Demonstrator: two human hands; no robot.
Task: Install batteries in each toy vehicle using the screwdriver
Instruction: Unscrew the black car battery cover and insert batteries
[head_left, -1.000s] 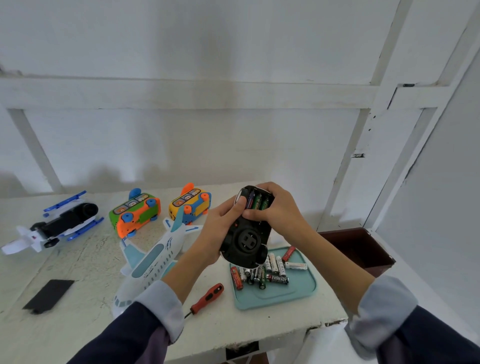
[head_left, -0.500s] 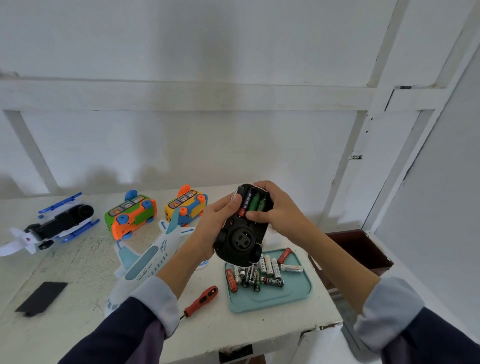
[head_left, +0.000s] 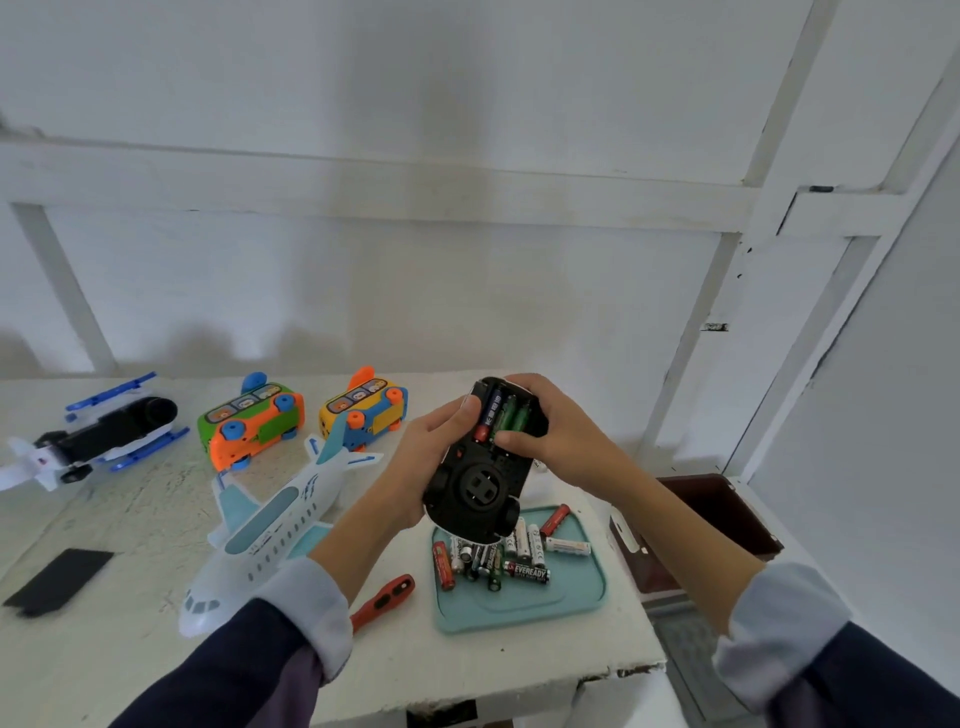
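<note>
I hold a black toy car (head_left: 480, 480) upside down above the table, its battery bay (head_left: 501, 413) open with three batteries inside. My left hand (head_left: 423, 462) grips the car's left side, thumb at the bay's edge. My right hand (head_left: 558, 434) grips the car's far end, its thumb pressing on the green batteries. Below the car, a teal tray (head_left: 566, 597) carries several loose batteries (head_left: 498, 558). A red-handled screwdriver (head_left: 384, 600) lies on the table left of the tray, partly behind my left sleeve.
A white toy airplane (head_left: 270, 525) lies beside my left arm. Behind it stand an orange-green toy bus (head_left: 249, 423) and a yellow-orange one (head_left: 363, 410), with a black-and-white helicopter (head_left: 98, 441) far left. A black cover (head_left: 57, 579) lies front left. A brown bin (head_left: 722, 519) sits off the table's right edge.
The car and both hands have stayed almost still; my right thumb has shifted slightly over the batteries in the bay. The view has drifted a little.
</note>
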